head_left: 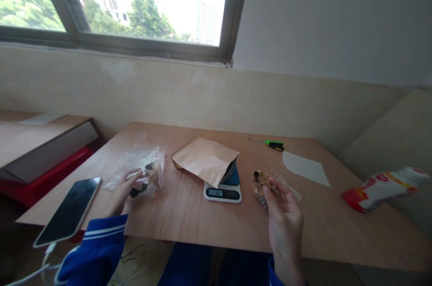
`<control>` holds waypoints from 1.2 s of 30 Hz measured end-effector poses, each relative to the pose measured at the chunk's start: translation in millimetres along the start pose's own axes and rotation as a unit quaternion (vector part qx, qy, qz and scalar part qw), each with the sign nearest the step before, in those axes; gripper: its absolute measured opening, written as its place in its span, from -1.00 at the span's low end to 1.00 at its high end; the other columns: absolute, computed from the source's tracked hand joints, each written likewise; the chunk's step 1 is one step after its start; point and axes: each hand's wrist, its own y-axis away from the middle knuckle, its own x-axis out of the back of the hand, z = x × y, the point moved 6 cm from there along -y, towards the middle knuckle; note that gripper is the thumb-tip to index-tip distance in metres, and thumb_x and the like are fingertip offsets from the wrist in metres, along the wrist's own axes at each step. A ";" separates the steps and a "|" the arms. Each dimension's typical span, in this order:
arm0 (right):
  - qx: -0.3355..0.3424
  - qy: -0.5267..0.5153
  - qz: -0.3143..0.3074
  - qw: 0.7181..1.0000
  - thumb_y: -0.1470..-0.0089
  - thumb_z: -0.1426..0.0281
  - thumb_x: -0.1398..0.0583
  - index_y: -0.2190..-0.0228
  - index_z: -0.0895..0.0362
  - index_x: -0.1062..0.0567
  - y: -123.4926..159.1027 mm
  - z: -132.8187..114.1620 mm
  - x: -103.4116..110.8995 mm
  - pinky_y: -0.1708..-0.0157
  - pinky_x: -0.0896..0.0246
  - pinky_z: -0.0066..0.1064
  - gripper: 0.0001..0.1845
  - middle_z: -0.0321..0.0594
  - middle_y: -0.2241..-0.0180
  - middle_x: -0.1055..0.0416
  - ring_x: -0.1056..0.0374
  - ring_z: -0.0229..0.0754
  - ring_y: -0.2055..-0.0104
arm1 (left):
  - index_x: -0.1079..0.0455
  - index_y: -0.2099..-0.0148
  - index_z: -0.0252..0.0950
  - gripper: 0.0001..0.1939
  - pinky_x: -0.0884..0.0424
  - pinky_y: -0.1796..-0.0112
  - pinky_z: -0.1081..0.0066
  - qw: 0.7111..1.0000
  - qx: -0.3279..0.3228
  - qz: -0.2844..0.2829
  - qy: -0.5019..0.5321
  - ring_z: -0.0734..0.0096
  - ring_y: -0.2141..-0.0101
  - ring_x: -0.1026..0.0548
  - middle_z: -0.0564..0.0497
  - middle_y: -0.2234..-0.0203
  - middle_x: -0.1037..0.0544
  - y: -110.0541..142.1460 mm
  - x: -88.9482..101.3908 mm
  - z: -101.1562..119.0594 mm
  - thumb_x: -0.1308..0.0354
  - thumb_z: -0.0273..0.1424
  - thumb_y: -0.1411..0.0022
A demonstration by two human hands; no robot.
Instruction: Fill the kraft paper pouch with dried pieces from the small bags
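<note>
My left hand point(126, 186) rests at the near side of a clear plastic bag point(157, 156), its fingers stretched out over it. Dark and tan lumps point(152, 174) show in or on the bag; exactly which I cannot tell. Between thumb and fingers, my right hand point(281, 207) pinches a crumpled brown piece point(261, 181) with a dark spot at its top. Clear plastic point(289, 186) shows behind those fingers. Between the hands, a brown paper bag point(204, 157) lies on its side across a white digital scale point(222, 197), its mouth facing right. The scale's display is lit.
A phone point(69, 209) with a white cable lies at the wooden table's point(182, 214) left edge. At the back right are a green-and-black screwdriver point(273, 144) and a white paper sheet point(305, 168). A red-and-white bottle point(381, 190) stands tilted in view at far right.
</note>
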 end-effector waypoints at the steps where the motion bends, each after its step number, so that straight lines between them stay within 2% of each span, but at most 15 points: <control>1: -0.003 0.000 -0.003 1.000 0.18 0.23 -0.40 0.23 0.12 -0.51 0.0 1.0 -0.6 -0.07 -0.25 -0.02 -0.57 -0.12 0.09 -0.49 -0.40 -0.02 0.01 | -0.37 0.11 -0.35 -0.55 -0.47 0.23 0.24 1.000 0.005 0.000 -0.030 0.11 0.20 -0.54 -0.13 0.27 -0.55 -3.7 -0.3 -6.9 -0.26 -0.22 0.04; 3: -0.007 -0.002 -0.011 1.000 0.19 0.22 -0.40 0.22 0.12 -0.51 0.2 1.8 -1.5 -0.08 -0.23 -0.01 -0.55 -0.11 0.09 -0.49 -0.39 -0.02 0.01 | -0.29 0.02 -0.40 -0.44 -0.45 0.20 0.14 0.995 -0.007 0.003 -0.097 0.04 0.23 -0.53 -0.18 0.29 -0.53 -8.2 -3.7 -16.5 -0.22 -0.18 0.01; 5: -0.005 -0.001 -0.014 1.000 0.19 0.22 -0.40 0.22 0.13 -0.51 -0.1 1.6 -0.7 -0.07 -0.24 0.00 -0.54 -0.10 0.09 -0.48 -0.39 -0.01 0.02 | -0.23 -0.06 -0.49 -0.35 -0.38 0.10 0.00 0.978 -0.063 0.051 -0.190 -0.10 0.13 -0.48 -0.30 0.21 -0.50 -6.1 -5.6 -14.2 -0.17 -0.14 -0.03; 8: -0.008 0.005 -0.010 1.000 0.19 0.22 -0.40 0.20 0.13 -0.51 -2.4 2.1 2.9 -0.05 -0.27 -0.03 -0.52 -0.11 0.10 -0.48 -0.40 -0.03 0.04 | -0.10 -0.17 -0.67 -0.21 -0.16 -0.03 -0.19 0.908 -0.176 0.202 -0.322 -0.35 -0.09 -0.25 -0.57 -0.02 -0.31 16.5 -8.5 11.7 -0.10 -0.12 -0.10; 10: -0.014 0.006 -0.011 1.000 0.19 0.22 -0.40 0.19 0.12 -0.51 -4.5 3.5 4.5 -0.02 -0.30 -0.07 -0.52 -0.12 0.11 -0.49 -0.42 -0.06 0.08 | -0.02 -0.24 -0.67 -0.23 -0.12 -0.05 -0.20 0.871 -0.237 0.248 -0.352 -0.36 -0.15 -0.16 -0.60 -0.12 -0.19 38.3 -22.6 31.4 -0.02 -0.13 -0.19; 11: -0.016 0.005 -0.011 1.000 0.18 0.22 -0.40 0.20 0.12 -0.51 -5.3 4.1 4.8 0.00 -0.32 -0.09 -0.53 -0.13 0.11 -0.49 -0.43 -0.07 0.10 | -0.03 -0.25 -0.61 -0.29 -0.12 -0.07 -0.15 0.865 -0.273 0.238 -0.348 -0.29 -0.16 -0.16 -0.55 -0.13 -0.19 48.6 -35.0 40.2 0.01 -0.17 -0.23; 13: -0.012 0.004 -0.008 1.000 0.18 0.23 -0.39 0.20 0.12 -0.51 -6.3 3.9 4.8 0.03 -0.35 -0.12 -0.54 -0.13 0.11 -0.50 -0.44 -0.08 0.11 | -0.08 -0.26 -0.46 -0.43 -0.12 -0.12 -0.02 0.862 -0.355 0.160 -0.324 -0.08 -0.19 -0.19 -0.40 -0.15 -0.25 66.6 -69.4 53.5 0.04 -0.28 -0.27; 16: 0.002 0.008 -0.008 1.000 0.17 0.24 -0.39 0.20 0.12 -0.52 -5.3 0.5 4.2 0.06 -0.37 -0.15 -0.55 -0.13 0.13 -0.51 -0.44 -0.07 0.10 | -0.08 -0.29 -0.25 -0.43 -0.02 -0.20 0.07 0.836 -0.435 -0.040 -0.331 0.10 -0.27 -0.07 -0.20 -0.23 -0.22 83.3 -132.9 55.9 0.02 -0.44 -0.24; 18: 0.005 0.006 -0.015 1.000 0.18 0.24 -0.39 0.20 0.12 -0.52 -3.7 -2.3 5.1 0.07 -0.38 -0.14 -0.55 -0.12 0.13 -0.52 -0.45 -0.05 0.10 | -0.11 -0.29 -0.17 -0.37 0.04 -0.23 0.06 0.821 -0.447 -0.127 -0.332 0.14 -0.31 0.03 -0.09 -0.28 -0.18 84.5 -162.4 50.6 0.01 -0.55 -0.17; 20: 0.005 0.002 -0.020 1.000 0.18 0.25 -0.39 0.20 0.13 -0.51 -2.3 -4.2 8.1 0.06 -0.38 -0.12 -0.55 -0.09 0.13 -0.52 -0.45 -0.03 0.10 | -0.14 -0.29 -0.15 -0.34 0.05 -0.24 0.04 0.825 -0.433 -0.169 -0.321 0.19 -0.30 -0.01 -0.06 -0.26 -0.21 77.0 -177.4 45.1 0.07 -0.62 -0.14; 24: 0.016 0.007 -0.027 0.999 0.18 0.27 -0.40 0.20 0.14 -0.50 -3.6 -4.2 10.9 0.03 -0.35 -0.10 -0.54 -0.04 0.10 -0.52 -0.45 0.00 0.07 | -0.16 -0.28 -0.17 -0.38 0.00 -0.24 0.07 0.854 -0.397 -0.219 -0.255 0.29 -0.26 -0.13 -0.05 -0.25 -0.24 57.6 -177.9 40.6 0.18 -0.60 -0.20; 27: 0.049 0.017 -0.066 0.996 0.13 0.30 -0.38 0.20 0.15 -0.49 -9.6 -7.9 -7.4 0.04 -0.36 -0.10 -0.59 -0.04 0.10 -0.51 -0.44 0.00 0.05 | -0.20 -0.26 -0.20 -0.43 0.01 -0.25 0.11 0.876 -0.385 -0.223 -0.187 0.30 -0.26 -0.13 -0.03 -0.24 -0.26 49.4 -164.0 46.9 0.16 -0.55 -0.22; 31: 0.177 0.039 -0.147 0.972 -0.03 0.35 -0.28 0.20 0.09 -0.51 -21.1 -34.8 -60.3 -0.03 -0.32 -0.17 -0.76 -0.13 0.11 -0.51 -0.43 -0.09 0.03 | -0.28 -0.22 -0.23 -0.47 -0.08 -0.22 0.16 0.897 -0.367 -0.218 -0.116 0.25 -0.20 -0.27 -0.03 -0.17 -0.37 44.0 -144.6 61.7 0.09 -0.49 -0.20; 33: 0.250 0.063 -0.211 0.943 -0.11 0.37 -0.20 0.21 0.05 -0.52 -24.5 -50.4 -92.2 -0.07 -0.27 -0.20 -0.82 -0.18 0.10 -0.50 -0.40 -0.13 0.00 | -0.32 -0.19 -0.23 -0.50 -0.14 -0.19 0.15 0.909 -0.340 -0.223 -0.095 0.19 -0.16 -0.32 -0.04 -0.12 -0.43 41.3 -138.3 66.5 0.04 -0.44 -0.20; 36: 0.326 0.129 -0.321 0.880 -0.19 0.42 -0.09 0.20 0.00 -0.53 -23.5 -59.7 -133.0 -0.13 -0.21 -0.25 -0.77 -0.25 0.10 -0.51 -0.38 -0.18 -0.03 | -0.36 -0.16 -0.25 -0.53 -0.18 -0.17 0.16 0.919 -0.310 -0.237 -0.057 0.14 -0.12 -0.36 -0.05 -0.06 -0.48 38.8 -133.1 70.6 -0.02 -0.38 -0.20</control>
